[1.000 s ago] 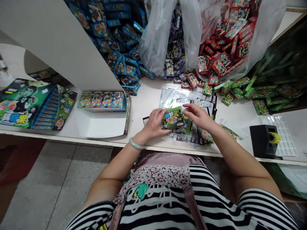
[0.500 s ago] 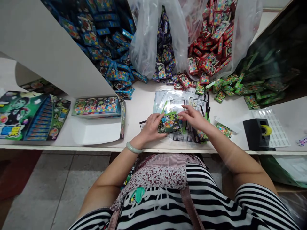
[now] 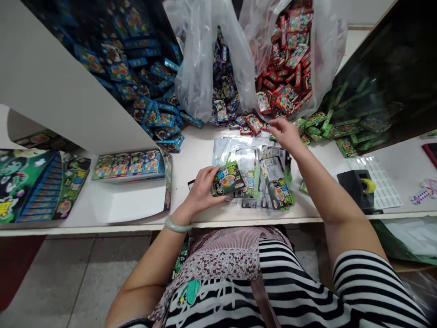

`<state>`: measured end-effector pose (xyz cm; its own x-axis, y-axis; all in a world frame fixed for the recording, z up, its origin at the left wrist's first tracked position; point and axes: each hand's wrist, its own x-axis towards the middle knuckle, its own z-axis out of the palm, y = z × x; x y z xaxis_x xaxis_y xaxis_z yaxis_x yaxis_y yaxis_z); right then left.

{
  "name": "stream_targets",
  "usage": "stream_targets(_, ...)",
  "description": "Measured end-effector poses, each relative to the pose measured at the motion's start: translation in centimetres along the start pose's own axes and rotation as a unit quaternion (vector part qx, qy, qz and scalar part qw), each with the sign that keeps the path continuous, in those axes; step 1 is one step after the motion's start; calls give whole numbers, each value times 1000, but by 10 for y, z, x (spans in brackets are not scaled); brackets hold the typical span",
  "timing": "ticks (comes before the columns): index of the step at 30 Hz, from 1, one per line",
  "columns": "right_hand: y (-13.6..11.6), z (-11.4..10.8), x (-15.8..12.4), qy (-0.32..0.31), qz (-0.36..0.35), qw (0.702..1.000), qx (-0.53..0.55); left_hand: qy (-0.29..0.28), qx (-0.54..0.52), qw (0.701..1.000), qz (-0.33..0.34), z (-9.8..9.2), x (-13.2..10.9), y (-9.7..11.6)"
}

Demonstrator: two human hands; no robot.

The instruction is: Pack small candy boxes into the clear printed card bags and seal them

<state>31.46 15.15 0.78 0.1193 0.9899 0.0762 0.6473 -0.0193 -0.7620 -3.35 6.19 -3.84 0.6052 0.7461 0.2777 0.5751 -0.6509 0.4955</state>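
Note:
My left hand (image 3: 205, 187) is closed on a black and green printed packet (image 3: 229, 177), tilted above a pile of flat packets. My right hand (image 3: 285, 134) reaches to the front of the small-box heap, with thumb and fingertips close together. A small green box (image 3: 272, 136) shows just below those fingertips; whether they grip it is hard to see. Next to them lies a small red box (image 3: 254, 123). Between my hands, clear-windowed packets (image 3: 247, 159) overlap, and a black printed packet (image 3: 279, 191) lies on top at the right.
Blue boxes (image 3: 160, 119), purple boxes (image 3: 225, 91) and red boxes (image 3: 283, 86) spill from the back, beside green boxes (image 3: 348, 132). A partly filled display carton (image 3: 129, 196) stands left. A tape dispenser (image 3: 357, 189) and sticker sheet (image 3: 382, 184) lie right, near the table's front edge (image 3: 239, 223).
My right hand has left the packet and moved up and away to the small boxes. My left hand still holds the packet. The whole view has shifted slightly.

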Motion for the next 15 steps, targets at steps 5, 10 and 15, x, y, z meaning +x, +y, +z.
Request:
stream_targets(5,18,-35,92,82,67,965,-240,6,7,1000,3,-1,0,11)
stream_targets(10,27,-40,109,55,108,964,-237,1,11,1000,-13,-2,-5,6)
stream_targets(15,24,-33,72,37,105,994,8,21,8,1000,0,-3,-3,-2)
